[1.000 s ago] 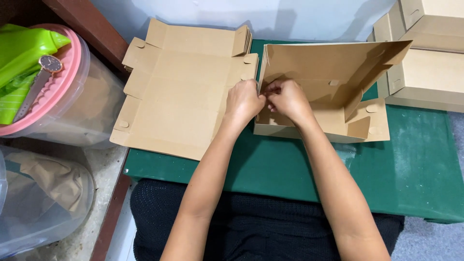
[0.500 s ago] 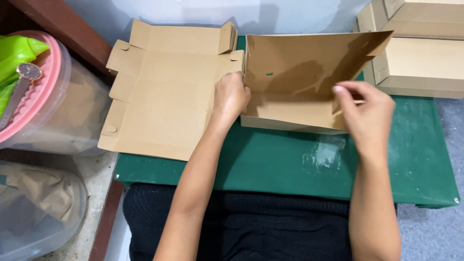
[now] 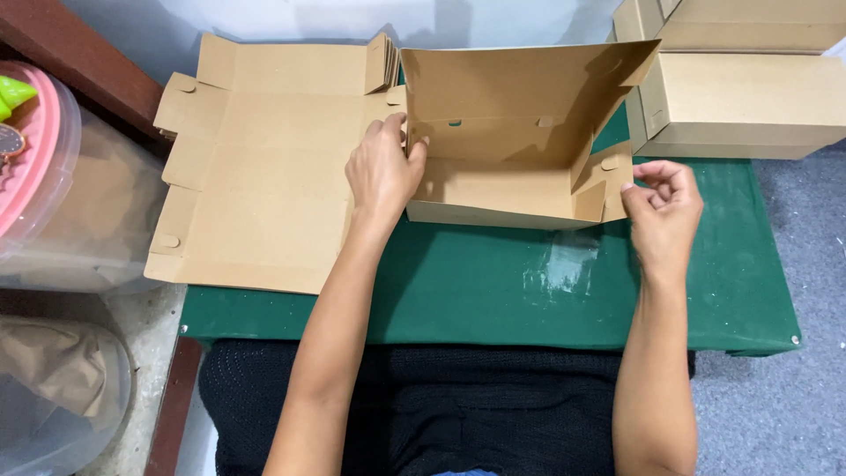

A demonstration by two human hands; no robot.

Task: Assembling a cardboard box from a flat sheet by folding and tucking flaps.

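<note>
Hands are now working at opposite ends of the half-folded cardboard box (image 3: 502, 167), which is sitting on the green worktop (image 3: 546, 291) just right of the stack of flat box blanks (image 3: 264, 167). Against half a second ago, the right hand (image 3: 663, 211) is lower and further out: it is pinching the right side flap (image 3: 608, 181) at its outer edge, thumb and fingertips closed on the card. The left hand (image 3: 383, 172) is staying at the box's left wall, fingers curled over that edge, grip closed on it. The box's back panel is standing upright, the front wall is low, the interior is open to view. Finished closed boxes (image 3: 749, 88) are piled at the worktop's far right corner, near the folded box but apart from it. A scuffed pale patch is showing on the green surface in front of the box. To the left, clear plastic tubs (image 3: 62, 220) are sitting on a grey floor, one with a pink rim; a dark wooden rail is running diagonally behind them, and a pale wall is backing the worktop.
</note>
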